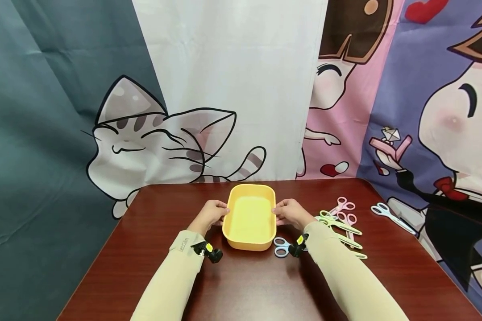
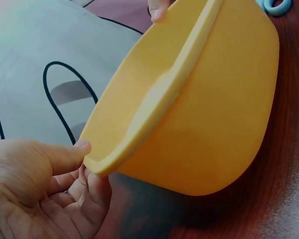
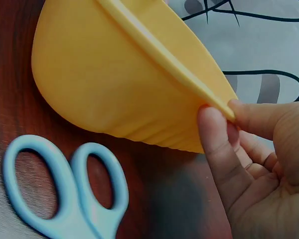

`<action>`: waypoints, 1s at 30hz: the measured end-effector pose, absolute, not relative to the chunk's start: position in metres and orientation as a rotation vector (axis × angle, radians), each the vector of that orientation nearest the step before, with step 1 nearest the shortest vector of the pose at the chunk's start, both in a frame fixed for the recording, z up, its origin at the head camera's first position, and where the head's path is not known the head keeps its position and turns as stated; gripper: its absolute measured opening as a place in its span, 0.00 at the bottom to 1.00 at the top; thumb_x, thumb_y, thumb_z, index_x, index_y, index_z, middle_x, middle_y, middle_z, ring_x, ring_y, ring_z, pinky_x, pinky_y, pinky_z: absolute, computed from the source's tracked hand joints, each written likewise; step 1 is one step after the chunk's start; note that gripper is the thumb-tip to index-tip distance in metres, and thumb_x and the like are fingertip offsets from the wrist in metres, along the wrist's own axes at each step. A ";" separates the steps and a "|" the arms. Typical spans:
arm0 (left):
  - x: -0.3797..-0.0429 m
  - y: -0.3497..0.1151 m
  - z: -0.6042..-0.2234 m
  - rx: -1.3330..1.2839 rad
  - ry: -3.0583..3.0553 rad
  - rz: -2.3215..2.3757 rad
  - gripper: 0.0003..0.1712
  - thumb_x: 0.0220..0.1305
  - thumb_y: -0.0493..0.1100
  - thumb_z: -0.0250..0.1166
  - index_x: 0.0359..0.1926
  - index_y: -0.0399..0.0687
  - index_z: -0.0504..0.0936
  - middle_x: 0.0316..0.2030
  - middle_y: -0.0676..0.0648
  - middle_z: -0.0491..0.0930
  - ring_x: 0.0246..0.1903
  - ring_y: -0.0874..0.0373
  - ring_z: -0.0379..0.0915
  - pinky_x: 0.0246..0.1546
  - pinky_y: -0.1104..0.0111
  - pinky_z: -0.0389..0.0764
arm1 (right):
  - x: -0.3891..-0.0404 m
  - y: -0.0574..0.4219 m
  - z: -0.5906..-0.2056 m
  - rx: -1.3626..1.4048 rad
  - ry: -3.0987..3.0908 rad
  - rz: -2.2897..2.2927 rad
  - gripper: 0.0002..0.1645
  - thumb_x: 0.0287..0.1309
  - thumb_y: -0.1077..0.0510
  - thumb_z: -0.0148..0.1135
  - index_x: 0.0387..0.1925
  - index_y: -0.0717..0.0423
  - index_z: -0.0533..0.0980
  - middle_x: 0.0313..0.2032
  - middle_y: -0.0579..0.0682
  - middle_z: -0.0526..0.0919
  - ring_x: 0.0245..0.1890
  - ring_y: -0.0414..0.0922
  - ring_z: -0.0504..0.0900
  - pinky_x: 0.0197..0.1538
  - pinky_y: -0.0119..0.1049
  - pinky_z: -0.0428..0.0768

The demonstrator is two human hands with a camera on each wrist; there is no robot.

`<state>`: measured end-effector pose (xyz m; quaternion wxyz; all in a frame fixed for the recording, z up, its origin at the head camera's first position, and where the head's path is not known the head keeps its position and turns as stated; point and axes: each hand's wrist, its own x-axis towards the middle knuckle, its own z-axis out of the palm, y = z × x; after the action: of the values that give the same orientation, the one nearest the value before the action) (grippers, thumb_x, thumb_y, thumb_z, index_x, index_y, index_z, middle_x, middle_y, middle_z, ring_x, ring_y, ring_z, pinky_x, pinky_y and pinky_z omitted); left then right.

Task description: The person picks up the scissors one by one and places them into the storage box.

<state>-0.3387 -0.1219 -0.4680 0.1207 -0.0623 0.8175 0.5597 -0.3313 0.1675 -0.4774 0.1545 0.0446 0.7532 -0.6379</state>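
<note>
A yellow plastic bin (image 1: 250, 218) with rounded corners is held between the two hands at the middle of the table, its inside facing the head camera. My left hand (image 1: 212, 214) pinches the left rim, thumb on top and fingers beneath, as the left wrist view shows. On the opposite side my right hand (image 1: 292, 213) pinches the rim the same way. The bin (image 2: 204, 114) looks tilted in the left wrist view; whether its base touches the table is unclear. Light blue scissors (image 3: 65, 194) lie beside it, under the right wrist, their blades hidden.
Several pink and green scissors lie in a group right of the right forearm, among them pink scissors (image 1: 342, 205) and green scissors (image 1: 339, 222). Another pair of blue scissors (image 1: 392, 217) rests near the right edge of the brown table (image 1: 144, 249). A printed curtain (image 1: 233, 89) hangs behind.
</note>
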 end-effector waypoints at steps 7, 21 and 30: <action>-0.324 -0.125 -0.472 -0.170 2.307 1.716 0.15 0.71 0.39 0.64 0.54 0.36 0.79 0.32 0.44 0.79 0.25 0.59 0.76 0.22 0.71 0.82 | -0.320 0.165 -0.486 0.177 2.163 -1.888 0.14 0.67 0.61 0.63 0.47 0.67 0.72 0.29 0.55 0.78 0.23 0.43 0.79 0.27 0.33 0.85; -0.283 -0.135 -0.490 -0.100 2.145 1.979 0.19 0.71 0.38 0.64 0.57 0.33 0.75 0.34 0.45 0.81 0.24 0.59 0.75 0.17 0.71 0.80 | -0.289 0.158 -0.500 0.054 2.136 -2.038 0.14 0.68 0.62 0.61 0.47 0.69 0.70 0.25 0.52 0.76 0.18 0.41 0.76 0.19 0.31 0.79; -0.278 -0.139 -0.514 -0.113 1.852 2.187 0.18 0.69 0.38 0.65 0.56 0.36 0.75 0.30 0.49 0.79 0.23 0.62 0.73 0.16 0.73 0.78 | -0.274 0.156 -0.509 0.064 2.081 -2.179 0.12 0.65 0.65 0.61 0.45 0.69 0.70 0.24 0.50 0.77 0.18 0.41 0.76 0.18 0.30 0.77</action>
<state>-0.2775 -0.1390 -0.5138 0.1366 -0.0391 0.6397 0.7554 -0.2743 0.1563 -0.5090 0.0639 0.0213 0.6892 -0.7214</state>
